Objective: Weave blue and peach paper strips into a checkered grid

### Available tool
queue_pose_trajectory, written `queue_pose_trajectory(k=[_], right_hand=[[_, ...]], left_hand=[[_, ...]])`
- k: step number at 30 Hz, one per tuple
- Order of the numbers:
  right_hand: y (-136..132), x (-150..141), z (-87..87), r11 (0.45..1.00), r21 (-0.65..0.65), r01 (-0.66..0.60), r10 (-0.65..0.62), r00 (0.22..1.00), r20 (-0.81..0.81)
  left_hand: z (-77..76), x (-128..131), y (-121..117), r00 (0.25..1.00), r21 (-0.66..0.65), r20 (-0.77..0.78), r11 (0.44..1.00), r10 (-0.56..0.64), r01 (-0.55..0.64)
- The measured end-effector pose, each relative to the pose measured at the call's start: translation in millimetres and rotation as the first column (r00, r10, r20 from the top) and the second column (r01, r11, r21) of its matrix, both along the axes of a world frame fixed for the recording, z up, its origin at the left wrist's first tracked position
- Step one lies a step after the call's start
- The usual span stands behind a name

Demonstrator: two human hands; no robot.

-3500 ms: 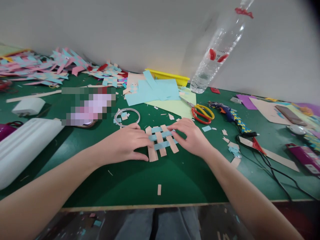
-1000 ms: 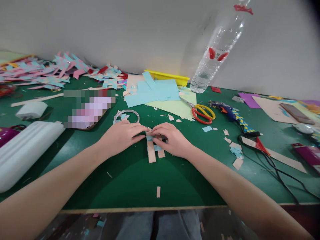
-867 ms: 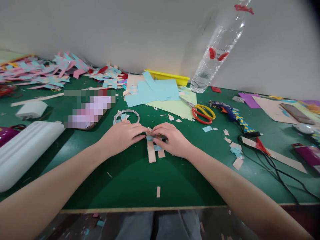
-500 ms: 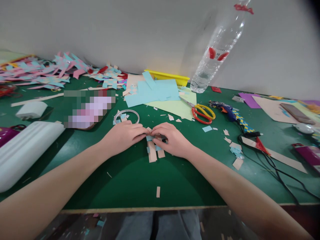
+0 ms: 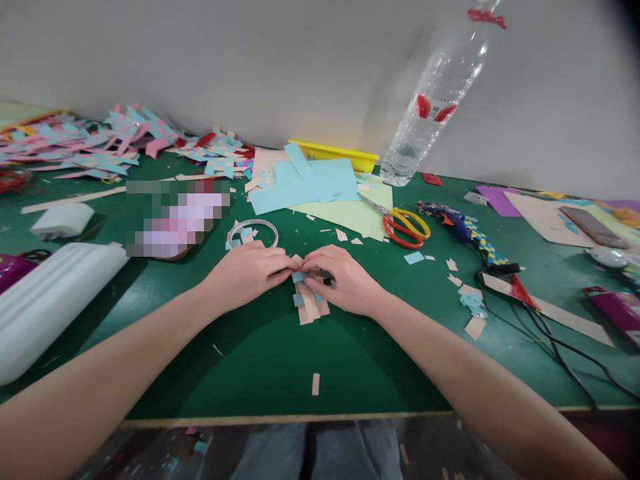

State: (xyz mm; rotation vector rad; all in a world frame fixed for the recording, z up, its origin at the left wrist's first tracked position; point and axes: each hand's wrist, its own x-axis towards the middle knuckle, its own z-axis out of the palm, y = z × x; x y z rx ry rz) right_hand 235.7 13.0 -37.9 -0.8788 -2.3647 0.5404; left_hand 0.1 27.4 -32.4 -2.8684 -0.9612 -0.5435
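Note:
Both hands meet over a small piece woven from beige and light-blue paper strips (image 5: 309, 305), just above the green table. My left hand (image 5: 250, 270) pinches its upper left end with thumb and forefinger. From the other side, my right hand (image 5: 343, 277) pinches the same piece, its fingertips almost touching the left ones. Loose strip ends hang down toward me below the fingers; the upper part of the piece is hidden by the hands. A roll of tape (image 5: 253, 233) lies just behind my left hand. One small beige paper scrap (image 5: 315, 384) rests near the table's front edge.
Scissors (image 5: 405, 223) with red and yellow handles lie behind my right hand, near blue paper sheets (image 5: 313, 180). A water bottle (image 5: 430, 100) leans at the wall. To the left are a phone (image 5: 183, 223) and a long white object (image 5: 55, 300); black cables (image 5: 550, 340) run at right.
The lower strip ends of the woven piece have shifted closer together and tilted slightly. Both hands keep nearly the same place and grip.

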Motion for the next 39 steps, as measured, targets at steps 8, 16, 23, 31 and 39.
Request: queue_pose_trajectory(k=[8,16,23,31,39], right_hand=[[-0.4,-0.9,1.8,1.000,-0.006,-0.001,0.001,1.000,0.002],[0.1,-0.8,0.8,1.000,-0.006,0.002,-0.002,1.000,0.002],[0.4,0.5,1.3,1.000,0.011,-0.011,0.011,1.000,-0.008],[-0.1,0.9,2.0,1.000,-0.012,-0.009,0.009,1.000,-0.013],[1.3,0.9,-2.1,1.000,-0.001,-0.004,0.004,1.000,-0.002]], left_hand=[[1.3,-0.2,0.7,0.999,0.012,-0.023,1.000,-0.024,0.025],[4.9,5.8,1.0,0.998,0.058,-0.039,0.997,-0.052,0.055],[4.6,7.3,1.1,0.997,0.158,-0.006,0.984,-0.080,0.080],[5.0,6.9,-1.8,0.993,0.145,-0.037,0.982,-0.116,0.120],[-0.3,5.5,1.1,0.999,0.084,-0.004,0.995,-0.043,0.044]])
